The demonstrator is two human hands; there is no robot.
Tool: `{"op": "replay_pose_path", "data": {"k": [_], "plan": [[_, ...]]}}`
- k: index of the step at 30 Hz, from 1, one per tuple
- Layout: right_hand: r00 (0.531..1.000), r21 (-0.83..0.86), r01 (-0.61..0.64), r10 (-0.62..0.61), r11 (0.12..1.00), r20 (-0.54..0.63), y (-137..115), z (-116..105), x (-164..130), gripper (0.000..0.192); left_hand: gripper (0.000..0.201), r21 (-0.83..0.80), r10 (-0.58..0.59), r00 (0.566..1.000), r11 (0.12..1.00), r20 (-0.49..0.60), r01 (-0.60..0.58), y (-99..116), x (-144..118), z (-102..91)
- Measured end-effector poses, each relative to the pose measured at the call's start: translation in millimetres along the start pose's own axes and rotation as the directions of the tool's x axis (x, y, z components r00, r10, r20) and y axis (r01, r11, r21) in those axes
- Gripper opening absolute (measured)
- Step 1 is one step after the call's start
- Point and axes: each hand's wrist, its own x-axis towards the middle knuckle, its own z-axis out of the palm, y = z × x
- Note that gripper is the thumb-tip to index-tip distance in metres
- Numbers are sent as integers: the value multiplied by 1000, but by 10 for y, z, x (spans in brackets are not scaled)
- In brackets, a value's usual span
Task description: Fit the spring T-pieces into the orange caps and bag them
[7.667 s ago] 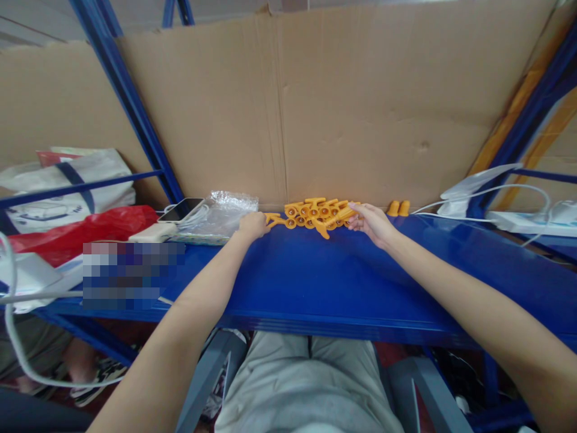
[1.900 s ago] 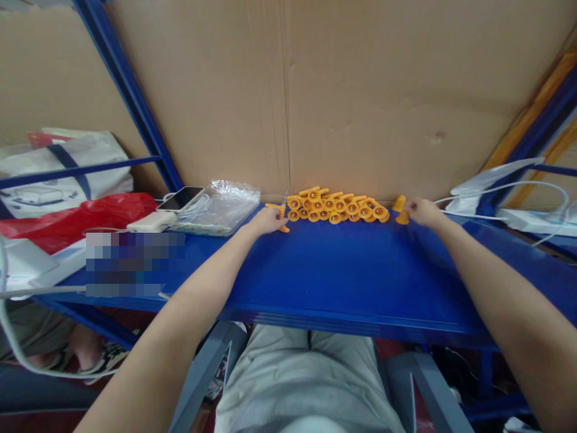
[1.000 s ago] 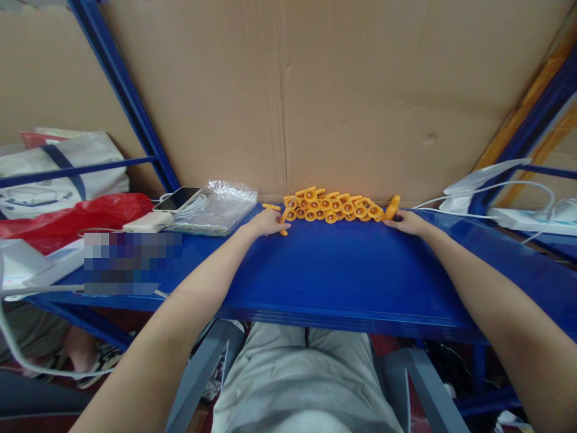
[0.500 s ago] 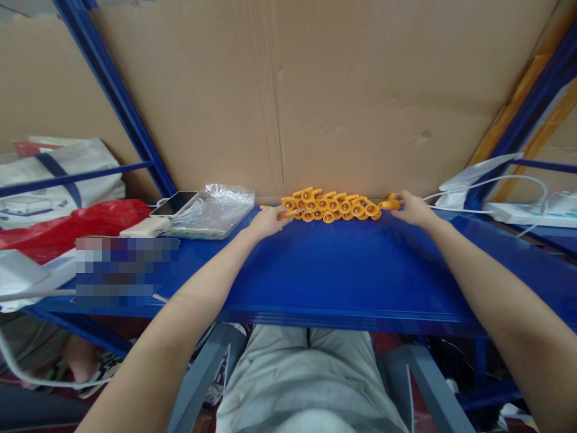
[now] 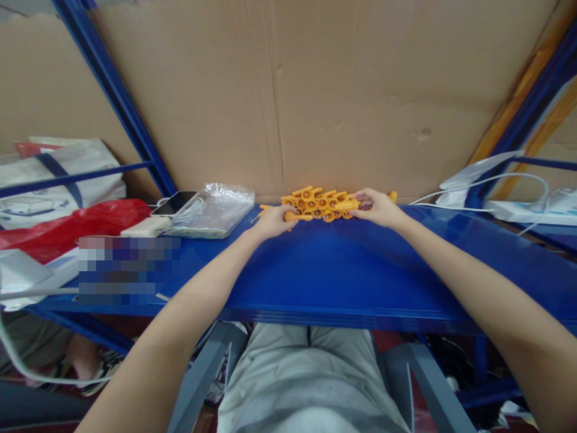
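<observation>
Small orange flashlight-like pieces [image 5: 318, 204], with flared round ends facing me, lie in a stacked row against the cardboard. In front of the row's left end, my left hand [image 5: 273, 222] is closed on an orange mini flashlight [image 5: 295, 216]; a thin chain shows by it. My right hand [image 5: 374, 206] has its fingers closed around another orange mini flashlight [image 5: 346, 205], which points left across the row. That hand hides the right part of the stack. More orange pieces show just behind my left hand.
The blue shelf [image 5: 342, 270] spans the front. On the left are a plastic-wrapped pack [image 5: 207, 216], a phone [image 5: 177, 204], a white power adapter [image 5: 145, 227] and a red bag [image 5: 90, 225]. White cables [image 5: 478, 180] run at the right. A cardboard wall [image 5: 360, 90] closes the back.
My right hand has moved left from the row's right end to its middle, carrying a mini flashlight. My left hand has shifted slightly right, and its piece is turned differently.
</observation>
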Motion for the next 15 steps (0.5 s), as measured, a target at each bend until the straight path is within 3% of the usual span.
{"op": "replay_pose_path", "data": {"k": [8,15], "plan": [[998,-205,53,-48,977,33,-90,107,-35,31,28,-53,44,998,998,-39,-46,-24,16,29],[997,-126,60,-54,990,51,-61,209,-55,30,28,-92,34,999,995,-38,-38,15,2,28]]}}
